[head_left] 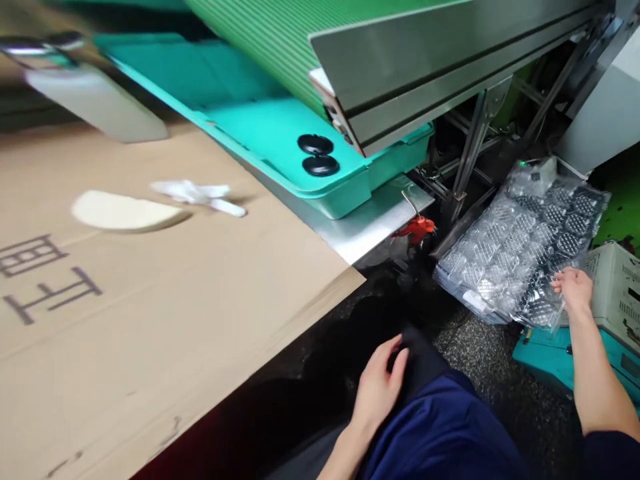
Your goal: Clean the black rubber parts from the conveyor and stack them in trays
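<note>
My right hand [576,289] is at the right, its fingers closed on the near right edge of a clear plastic tray [515,233] with rounded pockets. The tray rests on a stack, and dark patches show through it. My left hand [381,383] hangs low in the middle, by my dark blue clothing, with thumb and fingers apart and nothing seen between them. Two round black parts [318,155] lie in a turquoise bin [340,199] under the conveyor's end.
A cardboard-covered table [225,287] at the left holds a cream half-round pad [127,211] and a crumpled white item [193,192]. A green conveyor [270,40] with a metal side rail [425,63] crosses the top. A grey and turquoise machine [617,283] stands right.
</note>
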The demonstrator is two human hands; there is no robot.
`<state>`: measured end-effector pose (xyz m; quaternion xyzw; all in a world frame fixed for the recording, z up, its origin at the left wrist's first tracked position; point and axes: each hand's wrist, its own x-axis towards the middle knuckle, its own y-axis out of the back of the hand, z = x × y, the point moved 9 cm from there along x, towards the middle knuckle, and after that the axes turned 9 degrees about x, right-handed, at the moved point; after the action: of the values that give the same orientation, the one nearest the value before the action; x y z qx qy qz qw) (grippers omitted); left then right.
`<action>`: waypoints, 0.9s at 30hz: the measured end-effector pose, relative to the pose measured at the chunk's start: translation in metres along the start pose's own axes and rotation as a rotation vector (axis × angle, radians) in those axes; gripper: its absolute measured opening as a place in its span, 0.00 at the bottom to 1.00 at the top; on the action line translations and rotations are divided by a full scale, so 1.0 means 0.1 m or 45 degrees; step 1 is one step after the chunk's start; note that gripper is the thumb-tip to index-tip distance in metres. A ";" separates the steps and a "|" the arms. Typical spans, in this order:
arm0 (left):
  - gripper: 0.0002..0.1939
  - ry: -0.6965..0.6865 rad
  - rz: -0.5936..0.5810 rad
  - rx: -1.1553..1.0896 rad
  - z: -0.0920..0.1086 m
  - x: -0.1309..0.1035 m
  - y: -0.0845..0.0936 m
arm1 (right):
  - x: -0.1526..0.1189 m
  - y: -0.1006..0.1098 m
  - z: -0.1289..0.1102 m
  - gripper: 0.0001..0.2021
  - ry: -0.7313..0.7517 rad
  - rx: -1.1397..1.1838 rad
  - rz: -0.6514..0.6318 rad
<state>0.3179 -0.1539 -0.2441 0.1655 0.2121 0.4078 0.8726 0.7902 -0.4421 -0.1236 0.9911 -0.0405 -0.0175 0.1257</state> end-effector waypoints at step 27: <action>0.12 -0.173 0.039 -0.663 1.35 0.09 -0.49 | -0.58 0.02 0.25 0.20 0.021 0.435 0.155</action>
<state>0.4228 -0.1921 -0.1536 -0.0344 0.0385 0.4495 0.8918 0.7317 -0.4456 -0.1455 0.9938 -0.1020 0.0055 -0.0433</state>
